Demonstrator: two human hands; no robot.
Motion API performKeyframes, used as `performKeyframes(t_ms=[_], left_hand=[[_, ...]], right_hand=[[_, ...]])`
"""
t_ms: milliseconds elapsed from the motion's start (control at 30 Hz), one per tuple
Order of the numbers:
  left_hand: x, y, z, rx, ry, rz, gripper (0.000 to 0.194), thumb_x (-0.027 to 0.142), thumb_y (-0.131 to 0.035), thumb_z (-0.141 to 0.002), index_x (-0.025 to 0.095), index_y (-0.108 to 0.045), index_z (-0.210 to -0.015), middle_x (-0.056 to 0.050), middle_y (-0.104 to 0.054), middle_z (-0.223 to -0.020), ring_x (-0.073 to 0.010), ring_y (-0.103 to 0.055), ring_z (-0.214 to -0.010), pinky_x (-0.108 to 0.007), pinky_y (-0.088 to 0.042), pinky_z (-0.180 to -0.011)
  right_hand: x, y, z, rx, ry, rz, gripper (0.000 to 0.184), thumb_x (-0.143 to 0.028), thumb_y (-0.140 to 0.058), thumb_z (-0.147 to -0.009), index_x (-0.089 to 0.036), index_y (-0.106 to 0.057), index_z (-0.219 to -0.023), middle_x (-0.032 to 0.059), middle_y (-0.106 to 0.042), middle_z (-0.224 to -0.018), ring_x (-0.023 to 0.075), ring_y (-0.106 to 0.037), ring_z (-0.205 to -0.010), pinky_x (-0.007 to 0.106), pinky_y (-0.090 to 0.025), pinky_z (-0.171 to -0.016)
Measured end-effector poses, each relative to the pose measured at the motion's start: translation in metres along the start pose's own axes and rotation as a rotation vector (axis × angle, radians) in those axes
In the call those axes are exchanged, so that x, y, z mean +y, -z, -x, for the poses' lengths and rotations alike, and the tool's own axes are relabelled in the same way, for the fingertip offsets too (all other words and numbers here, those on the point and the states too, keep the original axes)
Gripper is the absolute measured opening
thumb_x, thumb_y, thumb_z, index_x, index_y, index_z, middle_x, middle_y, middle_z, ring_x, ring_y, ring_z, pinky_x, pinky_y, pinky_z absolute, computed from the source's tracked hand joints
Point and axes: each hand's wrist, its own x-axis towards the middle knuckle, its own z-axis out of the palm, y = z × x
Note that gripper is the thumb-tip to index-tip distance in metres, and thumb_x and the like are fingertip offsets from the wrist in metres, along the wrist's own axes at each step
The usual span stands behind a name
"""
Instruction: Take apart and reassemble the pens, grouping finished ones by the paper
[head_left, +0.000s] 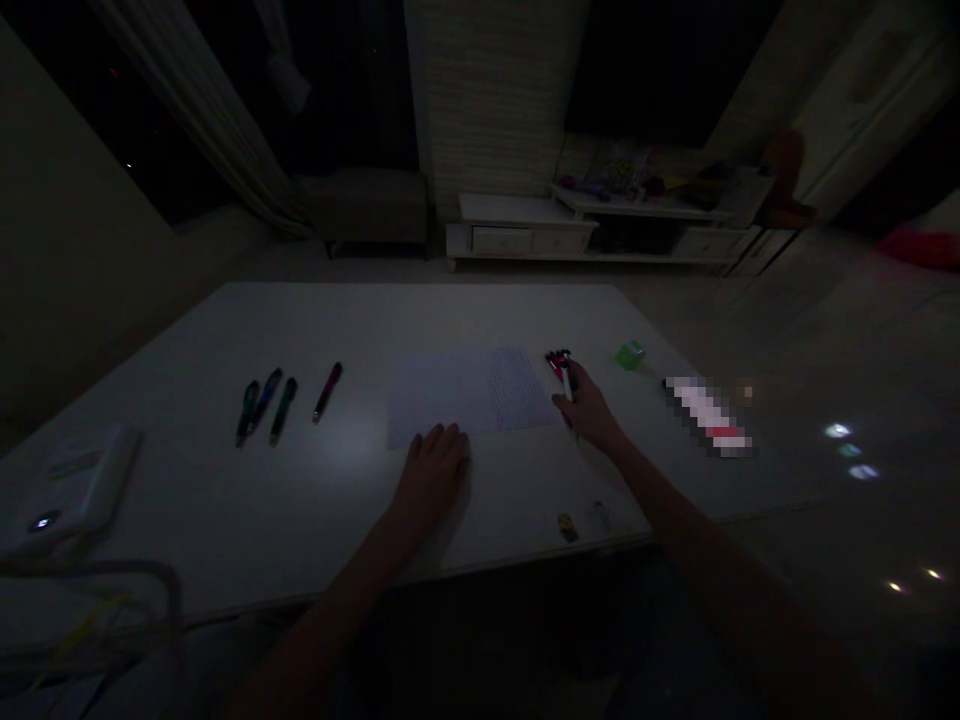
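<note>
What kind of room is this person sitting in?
It looks like a living room, probably at night. You can see a long curtain by a dark window, a big dark screen that may be a TV, and a low white cabinet under it.

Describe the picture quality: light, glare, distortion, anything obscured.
Head view: dim overall, background sinking towards black. Head view: soft glare on the white table, left of the left hand. Head view: wide-angle stretch towards the edges. Head view: writing on the paper too dim and soft to read; a long object at right is mostly pixelated.
</note>
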Motion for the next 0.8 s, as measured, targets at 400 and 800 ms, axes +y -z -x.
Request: performKeyframes(t_ms=[400, 800], left_hand=[[-0.021, -0.01, -0.011, -0.04, -0.006, -0.007, 0.038, 0.027, -0.034, -0.09, 0.018, -0.047, -0.125, -0.008, -0.043, -0.135, -0.0278, -0.035, -0.125, -0.049, -0.028, -0.101], [-0.021, -0.009, -0.01, -0.038, -0.006, 0.055, 0.037, 0.025, -0.035, -0.089, 0.02, -0.046, -0.125, -0.008, -0.043, -0.135, -0.0268, -0.035, -0.126, -0.048, -0.028, -0.102]], right_hand=[[0.065, 0.06, -0.058, 0.192, -0.007, 0.617, 0.052, -0.032, -0.052, -0.075, -0.009, -0.05, -0.121, 0.0093, -0.063, -0.074, 0.0192, -0.057, -0.064, 0.028, -0.04, -0.061], [0.085, 0.062, -0.063, 0.106, -0.028, 0.579, 0.036, -0.028, -0.05, -0.079, -0.011, -0.063, -0.108, 0.013, -0.067, -0.096, 0.0177, -0.063, -0.077, 0.027, -0.046, -0.072]])
